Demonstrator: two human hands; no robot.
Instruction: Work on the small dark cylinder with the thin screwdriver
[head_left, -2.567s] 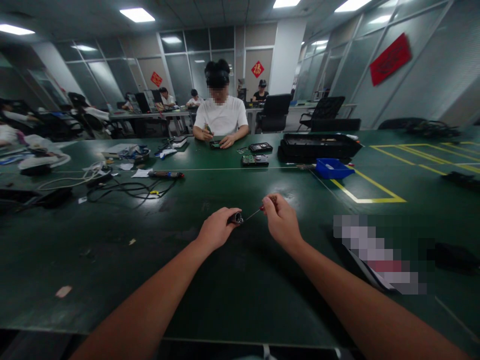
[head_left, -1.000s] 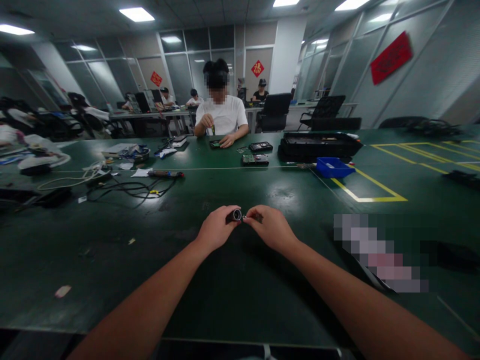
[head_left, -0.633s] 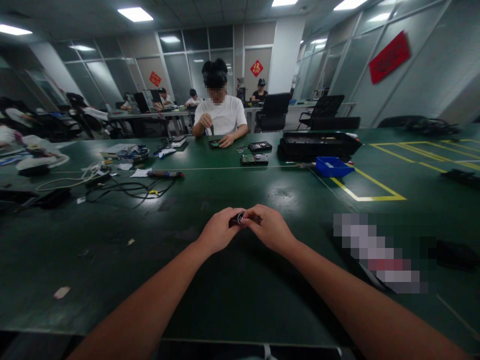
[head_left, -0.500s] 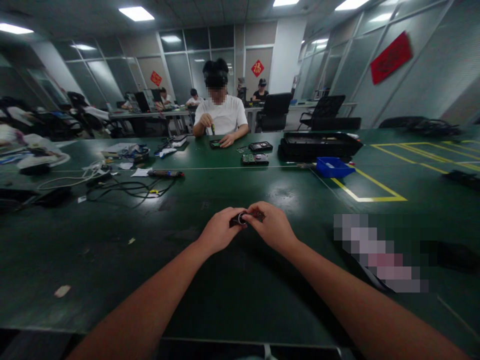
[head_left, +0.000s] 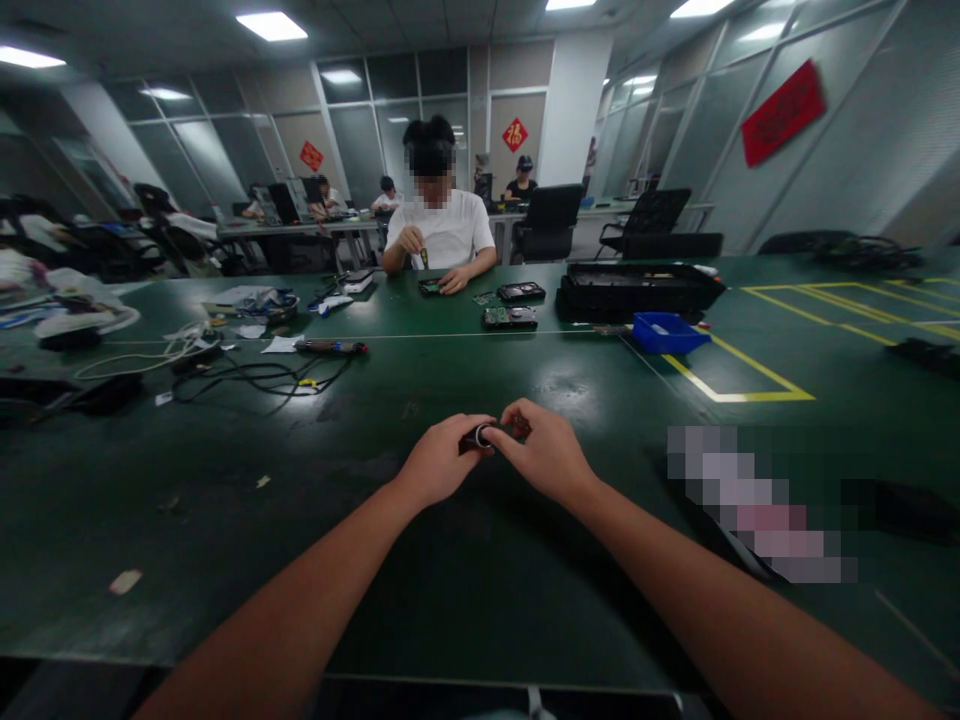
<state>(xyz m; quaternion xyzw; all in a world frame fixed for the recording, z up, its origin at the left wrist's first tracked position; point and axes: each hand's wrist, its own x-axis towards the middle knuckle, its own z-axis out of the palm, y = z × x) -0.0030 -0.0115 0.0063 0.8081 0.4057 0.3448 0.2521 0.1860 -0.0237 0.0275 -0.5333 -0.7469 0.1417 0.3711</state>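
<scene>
My left hand (head_left: 439, 462) is closed around a short dark cylinder (head_left: 471, 438) that looks like a flashlight body. Its round open end, with a pale metal rim, faces right. My right hand (head_left: 546, 450) is beside it, and the thumb presses at that rim, covering part of the opening. The right fingers are curled, and a small reddish-brown bit of the screwdriver's handle (head_left: 520, 426) shows between them; its shaft is hidden. Both hands are just above the green table (head_left: 480, 610).
Black cables (head_left: 255, 378) and a dark pen-like tool (head_left: 330, 348) lie to the left. Opened hard drives (head_left: 510, 317) sit ahead, before a person in a white shirt (head_left: 442, 228). A blue bin (head_left: 670, 334), a black tray (head_left: 637, 292) and a blurred-out flat item (head_left: 750, 510) are on the right.
My right hand has moved left from holding the screwdriver's shaft at the cylinder to pressing its thumb against the open end. The left hand has shifted slightly right with the cylinder.
</scene>
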